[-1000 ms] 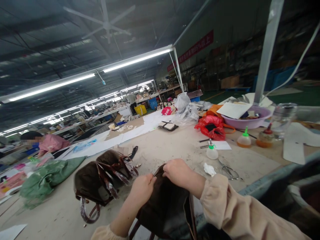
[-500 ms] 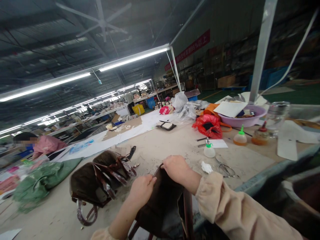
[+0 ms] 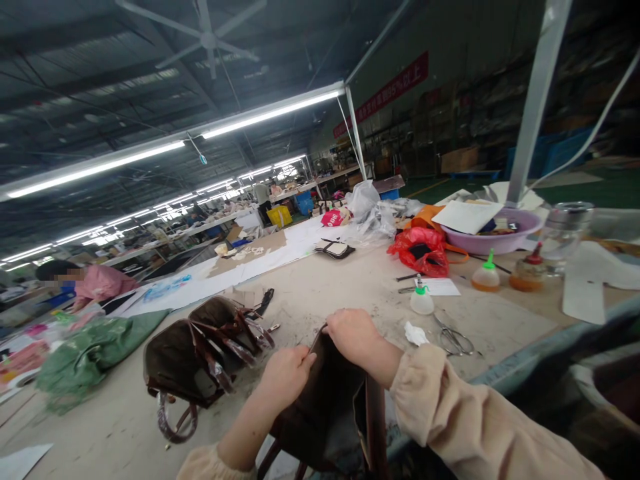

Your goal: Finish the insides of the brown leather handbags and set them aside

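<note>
A dark brown handbag (image 3: 320, 417) is held at the near edge of the table, its mouth open towards me. My left hand (image 3: 287, 377) pinches the bag's rim, thumb and fingers closed on it. Close beside it, my right hand (image 3: 353, 333) grips the same rim a little farther along. The bag's lower part runs out of the picture at the bottom. To the left lie more dark brown handbags (image 3: 175, 363), with handles wrapped in clear plastic.
Scissors (image 3: 453, 339), a white crumpled tissue (image 3: 415, 333) and a green-capped bottle (image 3: 422, 301) lie right of my hands. Farther back are a red plastic bag (image 3: 420, 252) and a purple basin (image 3: 500, 233). Green cloth (image 3: 95, 357) lies left. A person in pink (image 3: 105, 283) is beyond.
The whole view has shifted slightly, moving the table and things a little to the right. Both hands keep hold of the bag's rim, nearly still.
</note>
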A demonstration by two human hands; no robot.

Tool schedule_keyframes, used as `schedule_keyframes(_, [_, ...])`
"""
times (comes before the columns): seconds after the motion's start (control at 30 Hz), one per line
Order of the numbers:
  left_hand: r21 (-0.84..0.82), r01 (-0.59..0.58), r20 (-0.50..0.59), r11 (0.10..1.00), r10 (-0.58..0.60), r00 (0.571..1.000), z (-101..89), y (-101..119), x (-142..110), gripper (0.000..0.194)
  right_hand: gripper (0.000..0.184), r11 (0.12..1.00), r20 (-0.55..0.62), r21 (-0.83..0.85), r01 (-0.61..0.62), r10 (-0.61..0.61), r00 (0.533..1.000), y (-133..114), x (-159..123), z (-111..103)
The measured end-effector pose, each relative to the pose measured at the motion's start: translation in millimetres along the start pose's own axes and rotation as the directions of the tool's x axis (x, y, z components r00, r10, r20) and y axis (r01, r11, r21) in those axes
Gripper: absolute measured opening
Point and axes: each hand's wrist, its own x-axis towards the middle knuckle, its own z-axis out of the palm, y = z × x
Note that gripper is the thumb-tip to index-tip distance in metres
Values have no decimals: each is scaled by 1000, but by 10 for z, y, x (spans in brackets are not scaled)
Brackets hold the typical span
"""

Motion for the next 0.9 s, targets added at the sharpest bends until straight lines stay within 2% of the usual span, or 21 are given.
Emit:
schedule_keyframes(0.13, [21, -35, 4, 999, 35, 999, -45, 32, 36, 32, 27, 1000, 7, -11, 8, -8, 1000, 7, -5, -14])
schedule_keyframes(0.3, [22, 23, -50, 999, -22, 999, -74, 143, 143, 34, 25, 1000, 30, 0, 19, -19, 999, 21, -1, -14])
schedule_keyframes(0.57, [86, 30, -130, 996, -19, 991, 38, 138, 274, 40, 24, 1000, -15, -9, 14, -14, 1000, 48, 1, 5])
schedule_keyframes(0.73, [104, 40, -113, 994, -29, 993, 4, 163, 290, 36, 24, 999, 25, 15, 29, -29, 999, 38, 8, 1])
schedule_keyframes(0.9, [90, 75, -95, 993, -66, 993, -33, 221, 330, 38, 25, 1000, 14, 17, 5, -6, 1000, 53, 23, 19])
